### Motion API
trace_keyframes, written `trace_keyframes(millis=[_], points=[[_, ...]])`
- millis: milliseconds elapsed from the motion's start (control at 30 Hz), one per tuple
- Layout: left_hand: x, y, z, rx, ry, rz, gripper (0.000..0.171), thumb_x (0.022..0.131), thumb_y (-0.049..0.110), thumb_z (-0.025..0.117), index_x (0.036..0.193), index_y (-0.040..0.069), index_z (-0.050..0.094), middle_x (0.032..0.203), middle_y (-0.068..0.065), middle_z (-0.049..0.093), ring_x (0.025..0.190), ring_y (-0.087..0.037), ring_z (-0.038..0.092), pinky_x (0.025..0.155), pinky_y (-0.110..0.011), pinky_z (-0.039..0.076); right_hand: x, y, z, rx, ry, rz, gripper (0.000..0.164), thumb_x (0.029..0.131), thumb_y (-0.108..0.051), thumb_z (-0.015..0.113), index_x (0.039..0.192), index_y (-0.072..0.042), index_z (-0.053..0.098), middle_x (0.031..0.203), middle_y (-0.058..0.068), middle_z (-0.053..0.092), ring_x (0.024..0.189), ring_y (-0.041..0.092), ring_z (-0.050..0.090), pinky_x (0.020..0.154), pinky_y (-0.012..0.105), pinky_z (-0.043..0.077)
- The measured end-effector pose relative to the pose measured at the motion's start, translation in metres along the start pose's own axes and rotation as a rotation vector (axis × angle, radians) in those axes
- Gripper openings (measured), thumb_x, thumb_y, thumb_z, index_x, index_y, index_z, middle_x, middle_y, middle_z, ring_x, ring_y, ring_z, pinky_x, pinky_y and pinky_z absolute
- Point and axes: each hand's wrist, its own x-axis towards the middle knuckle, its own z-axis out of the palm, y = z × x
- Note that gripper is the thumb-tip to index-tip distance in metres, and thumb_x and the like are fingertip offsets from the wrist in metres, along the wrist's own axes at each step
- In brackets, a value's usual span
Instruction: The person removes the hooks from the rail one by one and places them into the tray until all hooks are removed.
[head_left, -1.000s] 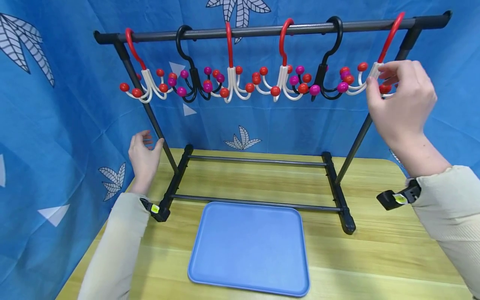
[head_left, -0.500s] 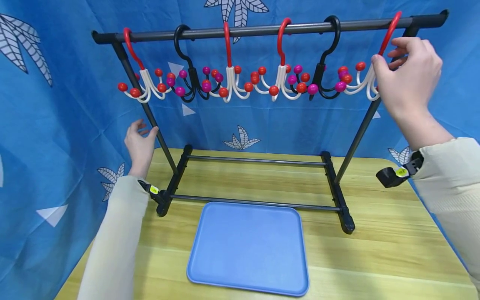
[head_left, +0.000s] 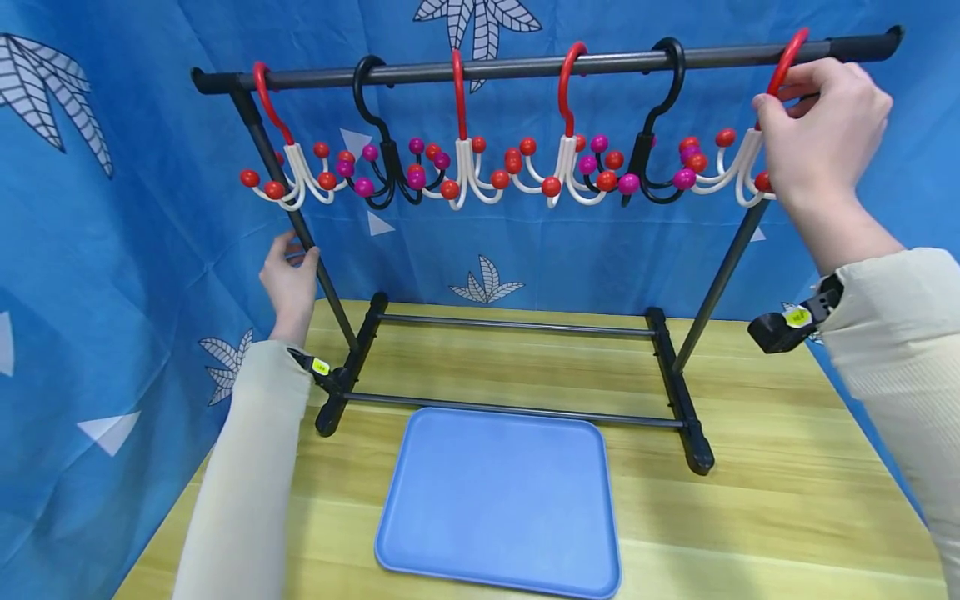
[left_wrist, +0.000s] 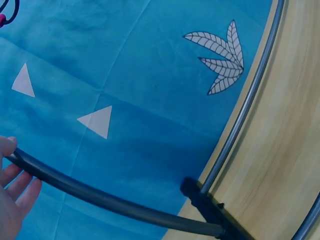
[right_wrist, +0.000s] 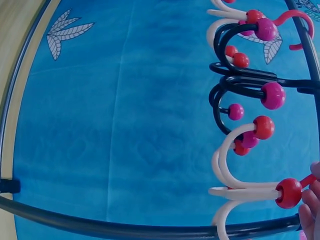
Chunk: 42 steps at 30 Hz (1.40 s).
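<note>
My right hand (head_left: 832, 133) pinches the red hook of the rightmost white hanger (head_left: 742, 167) between thumb and fingers, just under the rail. Its curved white arms end in red balls; in the right wrist view this hanger (right_wrist: 245, 192) shows beside my fingertips (right_wrist: 310, 207). Lower at the left, my left hand (head_left: 291, 279) holds the slanted left post (head_left: 330, 292) of the black rack. The left wrist view shows thumb and fingers on either side of that post (left_wrist: 110, 200). The rail (head_left: 510, 68) also carries several more hangers, among them a black one (head_left: 641, 158) with magenta balls.
A blue tray (head_left: 498, 500) lies on the wooden table (head_left: 765, 500) before the rack's lower bars (head_left: 517, 408). The right post (head_left: 720, 283) stands below my right hand. Blue patterned cloth (head_left: 187, 275) hangs behind and to the left. Neighbouring hangers' balls crowd close together.
My right hand has risen from the hanger's white body to its red hook. My left hand has moved up and inward onto the left post. The hangers still hang on the rail.
</note>
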Motion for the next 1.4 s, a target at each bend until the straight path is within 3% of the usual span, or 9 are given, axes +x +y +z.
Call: trace_keyframes(millis=[200, 467, 800, 1000, 1267, 1400], points=[[0.0, 0.0, 0.003, 0.001, 0.047, 0.007, 0.035, 0.091, 0.013, 0.054, 0.125, 0.012, 0.053, 0.115, -0.013, 0.06, 0.104, -0.025, 0.058, 0.089, -0.033, 0.047, 0.0, -0.007, -0.003, 0.05, -0.001, -0.015, 0.041, 0.087, -0.042, 0.051, 0.12, -0.018, 0.06, 0.116, -0.01, 0.055, 0.096, -0.012, 0.029, 0.075, 0.012, 0.033], [0.003, 0.002, 0.003, -0.001, 0.053, -0.011, 0.032, 0.09, 0.014, 0.054, 0.123, 0.011, 0.055, 0.113, -0.014, 0.06, 0.102, -0.024, 0.058, 0.087, -0.033, 0.048, 0.001, -0.014, -0.011, 0.136, -0.007, -0.048, 0.04, 0.086, -0.043, 0.053, 0.119, -0.022, 0.06, 0.113, -0.015, 0.056, 0.109, -0.009, 0.032, 0.075, 0.011, 0.035], [0.004, 0.002, 0.004, 0.032, 0.047, -0.026, 0.033, 0.091, 0.015, 0.053, 0.124, 0.011, 0.053, 0.114, -0.013, 0.06, 0.103, -0.022, 0.059, 0.087, -0.031, 0.048, 0.003, -0.023, -0.017, 0.154, 0.034, -0.167, 0.035, 0.088, -0.038, 0.053, 0.115, -0.019, 0.063, 0.103, -0.019, 0.056, 0.089, -0.013, 0.039, 0.083, 0.009, 0.036], [0.005, 0.002, 0.006, 0.032, 0.044, -0.035, 0.033, 0.092, 0.015, 0.052, 0.125, 0.012, 0.052, 0.116, -0.012, 0.06, 0.105, -0.022, 0.058, 0.088, -0.032, 0.048, -0.002, -0.017, -0.027, 0.199, 0.024, -0.12, 0.036, 0.085, -0.039, 0.057, 0.115, -0.021, 0.062, 0.104, -0.02, 0.056, 0.081, -0.014, 0.042, 0.087, 0.009, 0.036], [0.004, 0.002, 0.006, 0.029, 0.045, -0.037, 0.034, 0.092, 0.015, 0.051, 0.126, 0.012, 0.051, 0.117, -0.012, 0.059, 0.105, -0.022, 0.058, 0.089, -0.033, 0.047, -0.016, -0.004, -0.035, 0.267, 0.044, -0.09, 0.035, 0.083, -0.041, 0.059, 0.114, -0.025, 0.06, 0.111, -0.014, 0.058, 0.092, -0.009, 0.046, 0.091, 0.011, 0.037], [0.004, 0.001, 0.006, 0.029, 0.043, -0.041, 0.034, 0.092, 0.016, 0.051, 0.126, 0.012, 0.051, 0.117, -0.012, 0.059, 0.106, -0.022, 0.057, 0.089, -0.032, 0.047, -0.022, 0.003, -0.037, 0.259, 0.047, -0.083, 0.034, 0.084, -0.04, 0.059, 0.114, -0.024, 0.059, 0.106, -0.02, 0.054, 0.093, -0.008, 0.045, 0.089, 0.012, 0.038]])
